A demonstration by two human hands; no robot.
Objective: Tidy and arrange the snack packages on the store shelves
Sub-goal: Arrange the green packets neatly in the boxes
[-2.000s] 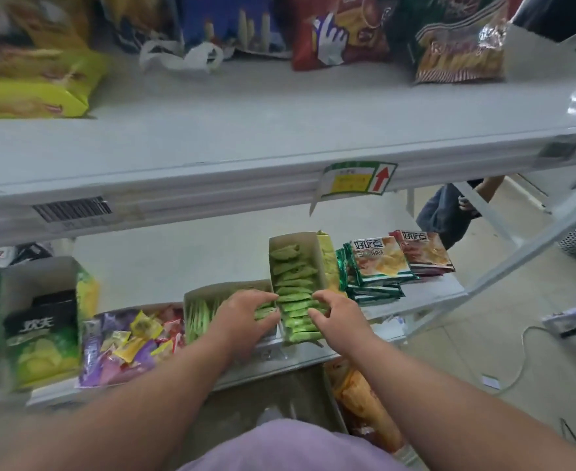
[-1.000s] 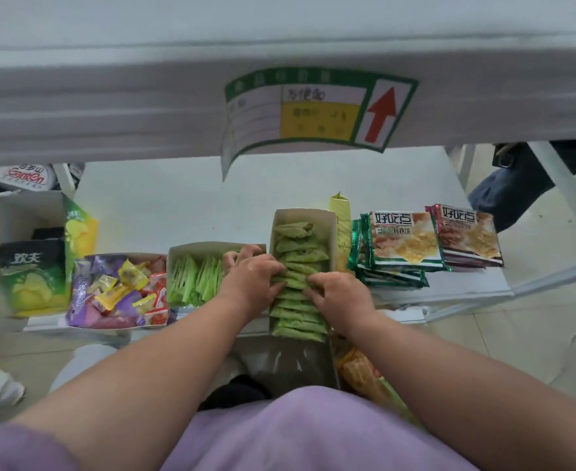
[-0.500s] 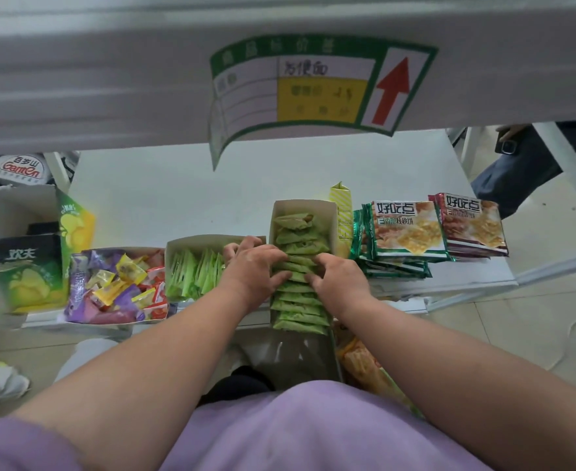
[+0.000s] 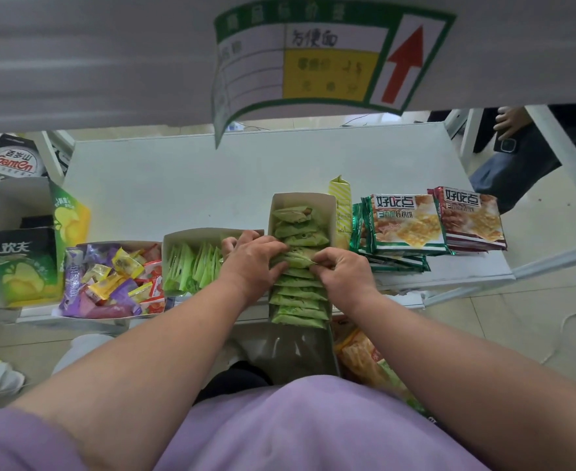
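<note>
1. The landmark is the tall open box (image 4: 327,205) of green sachets (image 4: 297,294), standing on the white shelf (image 4: 178,185) at its front edge, its near end jutting past that edge.
2. Far left of the tall box stands an open carton (image 4: 11,205) with a black-and-green chip pack (image 4: 20,266) inside, a yellow-green flap on its right wall.
3. Behind that carton, further left and back, lies a black-and-white case (image 4: 15,158) printed with red lettering.
4. Between the carton and the tall box sits a low tray (image 4: 116,244) heaped with loose candies (image 4: 110,283) in purple, yellow and red wrappers.
5. Just left of the tall box, touching it, is a second low box (image 4: 195,232) holding green sachets on edge.
6. The left hand (image 4: 249,263) reaches over that low box's right end and pinches a sachet in the middle of the tall box's row, fingers curled on it.
7. The right hand (image 4: 344,273) grips the same sachet from the other side, thumb and fingers closed on its edge.
8. Just right of the tall box, a striped yellow pack (image 4: 341,195) stands upright against its wall.
9. Further right lie 2 stacks of cracker packs, one green-edged (image 4: 405,226), one red-edged (image 4: 470,219), side by side and touching.
10. Above the tall box, the upper shelf's front rail carries a green-bordered price label (image 4: 320,59) with a red arrow; it blocks the view of anything higher.
11. Beyond the shelf at far right, another person's hand (image 4: 510,120) and dark clothing show.
</note>
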